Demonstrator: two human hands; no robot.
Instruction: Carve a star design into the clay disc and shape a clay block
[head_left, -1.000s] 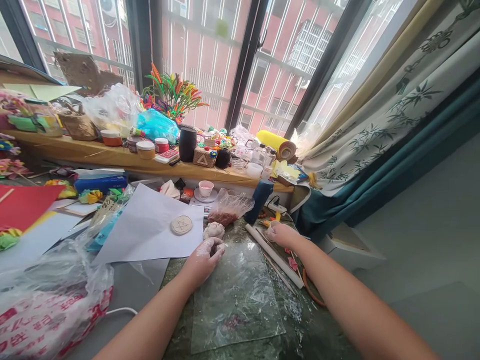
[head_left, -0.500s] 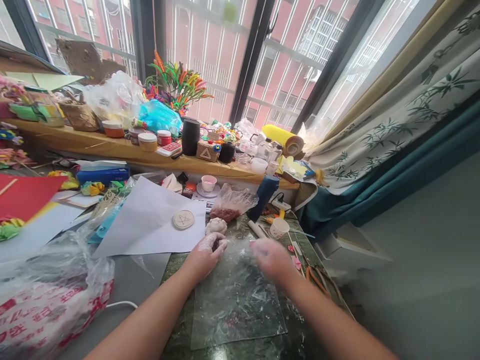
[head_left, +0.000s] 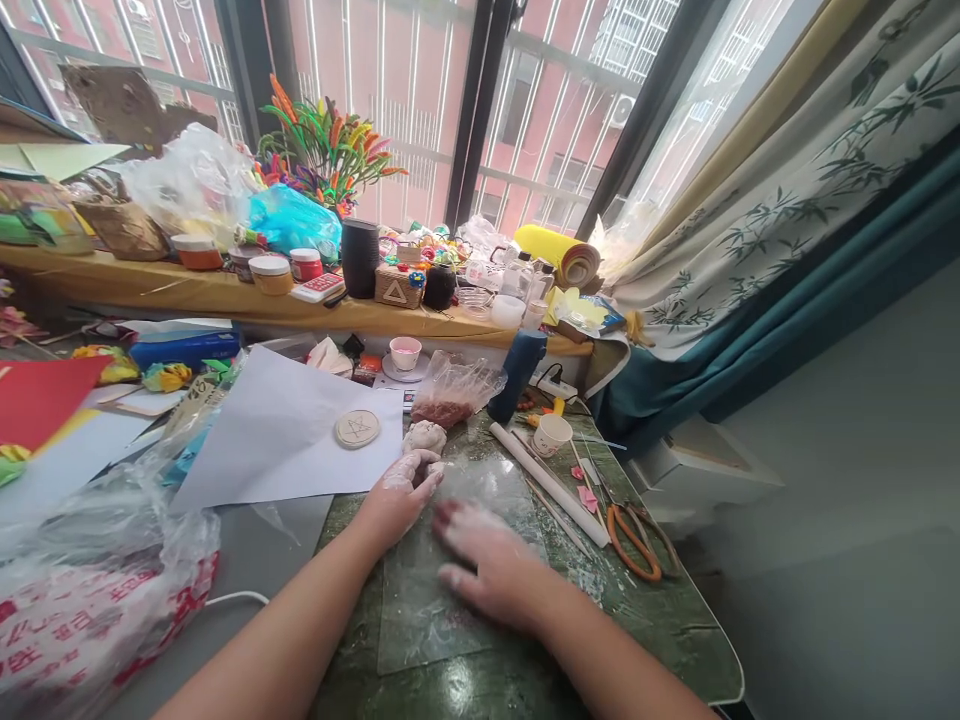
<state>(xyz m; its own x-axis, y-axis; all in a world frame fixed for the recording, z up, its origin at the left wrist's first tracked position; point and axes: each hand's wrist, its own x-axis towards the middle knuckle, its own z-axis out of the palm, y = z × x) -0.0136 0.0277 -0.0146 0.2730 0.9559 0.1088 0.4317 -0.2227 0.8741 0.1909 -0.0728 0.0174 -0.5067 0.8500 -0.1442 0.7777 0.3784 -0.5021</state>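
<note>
A clear plastic sheet point(head_left: 420, 620), smeared with white powder, lies flat on the dark green marbled tabletop. My left hand point(head_left: 405, 492), dusted white, rests at the sheet's upper left edge, its fingers loosely bent with a gap at the thumb. Just beyond those fingers sits a lump of whitish clay point(head_left: 424, 438). My right hand point(head_left: 487, 560) is spread low over the middle of the sheet, thumb apart and fingertips blurred by motion. On white paper point(head_left: 285, 450) to the left lies a round pale clay disc point(head_left: 358, 429) with a star drawn in it.
Right of the sheet lie a white rolling pin point(head_left: 551, 485), thin sticks, a paper cup point(head_left: 553, 436) and orange-handled scissors point(head_left: 634, 545). Behind stand a bag of reddish-brown material point(head_left: 454, 392) and a dark blue cylinder point(head_left: 519, 375). Plastic bags point(head_left: 105, 600) fill the left. A crowded windowsill point(head_left: 315, 325) runs behind.
My right hand has moved left and nearer, from the sheet's upper right to its middle, opening flat. The rolling pin, partly hidden before, shows fully. My left hand stays by the clay lump.
</note>
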